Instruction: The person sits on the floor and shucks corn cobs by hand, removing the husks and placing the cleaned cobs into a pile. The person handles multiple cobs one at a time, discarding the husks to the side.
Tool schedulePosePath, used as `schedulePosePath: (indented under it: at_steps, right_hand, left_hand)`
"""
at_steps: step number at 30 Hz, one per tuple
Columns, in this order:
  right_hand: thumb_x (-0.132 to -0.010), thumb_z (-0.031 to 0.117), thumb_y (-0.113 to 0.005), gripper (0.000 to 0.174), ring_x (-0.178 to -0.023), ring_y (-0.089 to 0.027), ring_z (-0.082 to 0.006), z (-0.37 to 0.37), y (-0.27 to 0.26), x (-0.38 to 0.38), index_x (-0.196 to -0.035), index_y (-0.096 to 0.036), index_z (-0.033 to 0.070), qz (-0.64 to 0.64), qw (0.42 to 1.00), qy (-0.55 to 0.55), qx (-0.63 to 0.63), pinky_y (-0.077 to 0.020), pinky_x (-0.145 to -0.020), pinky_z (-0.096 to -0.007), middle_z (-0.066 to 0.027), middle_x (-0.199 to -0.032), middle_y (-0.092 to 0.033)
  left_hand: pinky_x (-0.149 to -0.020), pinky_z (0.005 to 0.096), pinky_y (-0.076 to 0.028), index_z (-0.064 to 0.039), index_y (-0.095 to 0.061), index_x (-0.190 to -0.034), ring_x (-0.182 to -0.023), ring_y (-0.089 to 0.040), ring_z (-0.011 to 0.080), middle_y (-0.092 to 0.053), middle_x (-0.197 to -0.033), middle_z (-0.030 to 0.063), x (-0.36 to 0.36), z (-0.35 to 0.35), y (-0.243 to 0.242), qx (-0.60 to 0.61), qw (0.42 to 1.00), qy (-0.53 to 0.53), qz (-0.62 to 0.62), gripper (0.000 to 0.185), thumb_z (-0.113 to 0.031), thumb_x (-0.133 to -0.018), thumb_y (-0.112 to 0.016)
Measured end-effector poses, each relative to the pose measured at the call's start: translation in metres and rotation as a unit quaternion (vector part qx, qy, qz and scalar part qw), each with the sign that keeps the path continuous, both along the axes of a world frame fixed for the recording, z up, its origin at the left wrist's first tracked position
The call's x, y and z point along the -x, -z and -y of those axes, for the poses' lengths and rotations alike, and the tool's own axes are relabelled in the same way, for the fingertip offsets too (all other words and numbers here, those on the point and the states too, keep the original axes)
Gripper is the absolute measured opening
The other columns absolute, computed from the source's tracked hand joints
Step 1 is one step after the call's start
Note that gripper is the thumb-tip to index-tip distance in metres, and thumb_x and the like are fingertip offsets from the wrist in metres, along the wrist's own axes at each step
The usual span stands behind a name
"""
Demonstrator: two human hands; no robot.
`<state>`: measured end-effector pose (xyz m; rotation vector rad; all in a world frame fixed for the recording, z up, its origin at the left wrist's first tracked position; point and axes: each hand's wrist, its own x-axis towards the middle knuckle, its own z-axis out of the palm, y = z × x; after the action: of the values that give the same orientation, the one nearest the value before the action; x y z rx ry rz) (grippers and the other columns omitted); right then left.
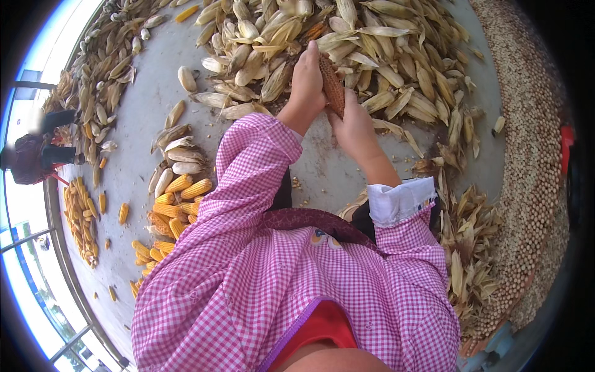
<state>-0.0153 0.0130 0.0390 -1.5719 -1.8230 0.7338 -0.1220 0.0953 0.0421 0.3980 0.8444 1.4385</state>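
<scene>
Between my two hands is a reddish-brown ear of corn [332, 83], slanting away from me over the near side of a heap of corn in dry husks [395, 60]. My left hand [308, 86] grips its left side, fingers pointing up along it. At its near end, my right hand [355, 123] holds it from below right. Part of the ear is hidden by my fingers, and I cannot tell whether any husk still hangs on it. Left of my body lies a pile of husked yellow ears [169, 209], with several ears in pale husks [181, 156] just beyond.
Stripped husks [469, 251] lie to my right, beside a long bank of stacked cobs [530, 139]. Far left are another unhusked heap [104, 79], a smaller yellow pile [80, 218] and a seated person [35, 156]. Loose kernels dot the concrete floor [135, 153].
</scene>
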Motion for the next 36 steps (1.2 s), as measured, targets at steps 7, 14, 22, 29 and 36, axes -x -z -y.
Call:
schedulePosePath:
  at_steps: [7, 14, 22, 29, 36]
  right_hand:
    - [-0.089, 0.019, -0.064, 0.041, -0.087, -0.064, -0.0398, -0.002, 0.007, -0.002, -0.122, -0.050, 0.000, -0.096, 0.995, -0.017, -0.010, -0.0493, -0.077, -0.0430, -0.0248, -0.094, -0.064]
    - [-0.094, 0.021, -0.060, 0.036, -0.062, -0.059, -0.0190, -0.001, -0.003, -0.004, -0.122, -0.049, 0.002, -0.308, 0.933, -0.059, 0.175, -0.0482, -0.056, -0.0325, -0.0071, -0.084, -0.061]
    - [-0.095, 0.024, -0.057, 0.024, -0.049, -0.051, -0.0106, 0.004, -0.022, -0.009, -0.109, -0.046, 0.008, -0.539, 0.761, -0.102, 0.346, -0.0405, -0.041, -0.0250, -0.0024, -0.076, -0.053]
    - [-0.098, 0.031, -0.052, 0.025, -0.052, -0.050, -0.0091, -0.001, -0.009, -0.018, -0.111, -0.046, 0.011, -0.644, 0.643, -0.145, 0.388, -0.0410, -0.045, -0.0227, -0.0036, -0.076, -0.052]
    - [-0.098, 0.033, -0.050, 0.033, -0.054, -0.050, -0.0118, -0.006, -0.007, -0.020, -0.117, -0.046, 0.006, -0.683, 0.608, -0.153, 0.375, -0.0425, -0.047, -0.0253, -0.0042, -0.077, -0.051]
  left_hand:
    - [-0.050, 0.0322, -0.051, -0.005, -0.049, -0.094, -0.062, -0.054, 0.0181, -0.051, -0.077, 0.0061, 0.004, 0.001, 0.009, -0.027, 0.995, 0.036, -0.086, 0.034, -0.038, -0.101, -0.047]
    - [-0.055, 0.0329, -0.052, -0.002, -0.051, -0.091, -0.061, -0.053, 0.0198, -0.051, -0.073, 0.0085, 0.010, 0.002, 0.006, 0.001, 0.999, 0.041, -0.017, 0.040, -0.040, -0.101, -0.045]
    - [-0.054, 0.0341, -0.051, -0.002, -0.051, -0.091, -0.061, -0.054, 0.0207, -0.053, -0.073, 0.0094, 0.013, 0.006, 0.000, -0.007, 0.999, 0.033, 0.018, 0.041, -0.041, -0.101, -0.044]
    - [-0.072, 0.0407, -0.057, -0.002, -0.049, -0.098, -0.076, -0.060, 0.0261, -0.057, -0.084, 0.0132, 0.022, -0.003, -0.002, 0.001, 0.981, 0.100, 0.163, 0.038, -0.038, -0.103, -0.039]
    - [-0.097, 0.0474, -0.050, 0.008, -0.048, -0.116, -0.101, -0.060, 0.0352, -0.059, -0.107, 0.0209, 0.017, -0.010, 0.006, -0.021, 0.950, 0.123, 0.285, 0.045, -0.031, -0.105, -0.028]
